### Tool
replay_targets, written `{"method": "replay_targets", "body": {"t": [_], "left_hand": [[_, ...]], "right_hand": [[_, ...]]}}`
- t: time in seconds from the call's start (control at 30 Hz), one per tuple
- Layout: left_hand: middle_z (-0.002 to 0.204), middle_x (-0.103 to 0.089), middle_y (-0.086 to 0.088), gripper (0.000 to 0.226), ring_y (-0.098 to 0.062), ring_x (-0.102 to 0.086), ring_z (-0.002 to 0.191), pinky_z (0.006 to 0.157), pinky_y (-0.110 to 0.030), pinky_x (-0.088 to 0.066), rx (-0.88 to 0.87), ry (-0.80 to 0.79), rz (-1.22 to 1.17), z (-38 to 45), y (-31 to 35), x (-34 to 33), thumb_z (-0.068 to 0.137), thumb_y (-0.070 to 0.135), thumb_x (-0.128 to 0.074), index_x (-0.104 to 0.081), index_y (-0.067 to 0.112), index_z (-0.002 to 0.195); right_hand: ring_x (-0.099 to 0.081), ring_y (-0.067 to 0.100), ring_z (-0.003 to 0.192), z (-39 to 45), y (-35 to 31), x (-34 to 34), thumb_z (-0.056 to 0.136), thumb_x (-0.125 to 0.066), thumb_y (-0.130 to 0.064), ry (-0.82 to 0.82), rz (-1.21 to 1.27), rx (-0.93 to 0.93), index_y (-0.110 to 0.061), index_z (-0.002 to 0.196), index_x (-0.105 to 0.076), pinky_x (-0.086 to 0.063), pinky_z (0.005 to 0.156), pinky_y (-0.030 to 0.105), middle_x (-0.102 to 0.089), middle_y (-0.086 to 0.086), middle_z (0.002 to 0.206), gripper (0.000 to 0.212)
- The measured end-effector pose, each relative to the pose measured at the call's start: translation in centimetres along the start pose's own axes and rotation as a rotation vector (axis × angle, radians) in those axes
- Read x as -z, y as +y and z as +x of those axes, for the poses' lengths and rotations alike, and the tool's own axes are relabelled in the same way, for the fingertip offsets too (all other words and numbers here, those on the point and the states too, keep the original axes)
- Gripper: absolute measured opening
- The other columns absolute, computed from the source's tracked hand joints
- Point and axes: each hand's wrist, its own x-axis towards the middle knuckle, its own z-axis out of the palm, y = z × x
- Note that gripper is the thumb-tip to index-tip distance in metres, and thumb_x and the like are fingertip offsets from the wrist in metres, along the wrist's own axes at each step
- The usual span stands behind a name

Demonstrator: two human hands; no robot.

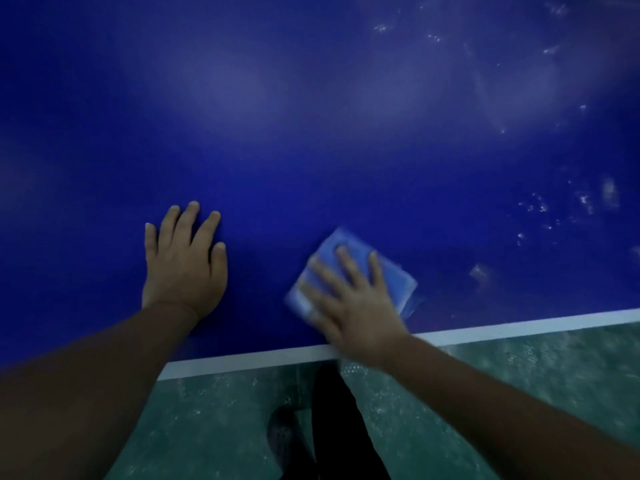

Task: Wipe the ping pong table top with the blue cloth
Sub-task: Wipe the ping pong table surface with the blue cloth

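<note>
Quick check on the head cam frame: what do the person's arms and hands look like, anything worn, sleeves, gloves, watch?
Both are bare. The left hand and right hand have no gloves and no visible rings. Both forearms are uncovered as far as the frame shows, with no sleeve cuff, watch or band at either wrist. The right hand is motion-blurred, so fine detail there is uncertain.

Smooth, faintly glossy table top (311, 133), smudged at right; soft cloth (394, 271); speckled matt floor (519, 375).
</note>
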Motion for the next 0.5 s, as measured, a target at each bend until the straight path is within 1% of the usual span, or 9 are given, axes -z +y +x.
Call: {"method": "replay_targets", "body": {"t": [0.07,0.13,0.17,0.23,0.3,0.33,0.37,0.47,0.5], "left_hand": [[0.16,-0.028,-0.01,0.06,-0.029,-0.013,0.15,0.121,-0.056,-0.002,-0.002,0.01,-0.003,0.0,-0.1,-0.1,0.097,0.042,-0.025,-0.041,0.016,0.149],[0.159,-0.029,-0.011,0.059,-0.03,-0.014,0.149,0.121,-0.056,-0.003,-0.002,0.021,-0.003,0.0,-0.2,-0.1,0.097,0.042,-0.025,-0.041,0.016,0.148],[0.159,-0.029,-0.011,0.059,-0.03,-0.014,0.149,0.121,-0.056,-0.003,-0.003,0.023,-0.001,0.0,-0.2,-0.2,0.097,0.042,-0.025,-0.041,0.017,0.148],[0.159,-0.029,-0.01,0.058,-0.03,-0.014,0.149,0.121,-0.057,-0.003,-0.009,0.018,0.002,-0.1,-0.2,-0.3,0.097,0.041,-0.026,-0.04,0.017,0.148],[0.159,-0.029,-0.011,0.058,-0.031,-0.014,0.149,0.121,-0.058,-0.003,-0.016,0.025,-0.001,0.0,-0.2,-0.3,0.097,0.041,-0.026,-0.041,0.016,0.148],[0.159,-0.029,-0.011,0.059,-0.031,-0.014,0.149,0.121,-0.058,-0.003,-0.018,0.026,-0.004,0.0,-0.2,-0.3,0.097,0.041,-0.026,-0.041,0.016,0.148],[0.159,-0.029,-0.011,0.059,-0.031,-0.014,0.149,0.121,-0.058,-0.003,-0.017,0.026,-0.006,0.0,-0.2,-0.3,0.097,0.041,-0.026,-0.041,0.016,0.148],[0.159,-0.028,-0.012,0.06,-0.032,-0.011,0.15,0.12,-0.058,-0.002,-0.022,0.043,-0.007,0.0,-0.2,-0.3,0.097,0.041,-0.026,-0.041,0.015,0.148],[0.16,-0.026,-0.012,0.06,-0.033,-0.01,0.15,0.12,-0.057,-0.001,-0.032,0.046,-0.011,0.0,-0.2,-0.3,0.097,0.041,-0.026,-0.04,0.015,0.149]], "right_hand": [[-0.017,0.036,0.152,-2.8,0.9,0.6,0.106,-0.028,-0.051,-0.07,0.006,0.169,-0.04,0.152,-0.033,-0.004,0.117,0.067,-0.023,-0.005,0.165,0.048],[-0.023,0.038,0.15,-3.1,4.9,1.4,0.103,-0.028,-0.052,-0.05,-0.07,0.068,-0.039,0.152,-0.032,-0.01,0.116,0.067,-0.023,-0.005,0.163,0.05],[-0.021,0.039,0.15,-2.5,7.2,1.9,0.102,-0.026,-0.052,-0.025,-0.078,-0.076,-0.039,0.152,-0.028,-0.011,0.115,0.069,-0.023,-0.004,0.163,0.052],[-0.008,0.033,0.154,-0.3,10.2,3.0,0.103,-0.022,-0.053,0.012,0.014,-0.486,-0.042,0.155,-0.023,-0.006,0.117,0.068,-0.015,-0.006,0.167,0.053],[0.001,0.029,0.154,2.8,9.2,3.4,0.105,-0.022,-0.053,0.074,0.144,-0.852,-0.043,0.156,-0.02,0.0,0.117,0.067,-0.007,-0.01,0.168,0.052],[0.0,0.031,0.154,4.1,7.0,3.1,0.105,-0.024,-0.051,0.082,0.14,-0.908,-0.041,0.156,-0.021,-0.001,0.116,0.068,-0.008,-0.009,0.168,0.052],[-0.004,0.033,0.153,4.9,4.2,2.5,0.105,-0.026,-0.048,0.106,0.104,-0.841,-0.039,0.156,-0.024,-0.003,0.116,0.069,-0.012,-0.006,0.167,0.052],[-0.014,0.035,0.152,3.3,-4.1,0.3,0.104,-0.027,-0.05,0.039,0.061,-0.278,-0.037,0.152,-0.035,-0.004,0.118,0.065,-0.025,-0.004,0.164,0.05],[-0.012,0.034,0.153,1.7,-4.3,0.2,0.104,-0.024,-0.052,0.009,0.054,-0.209,-0.039,0.152,-0.034,-0.001,0.119,0.062,-0.025,-0.006,0.164,0.051]]}}
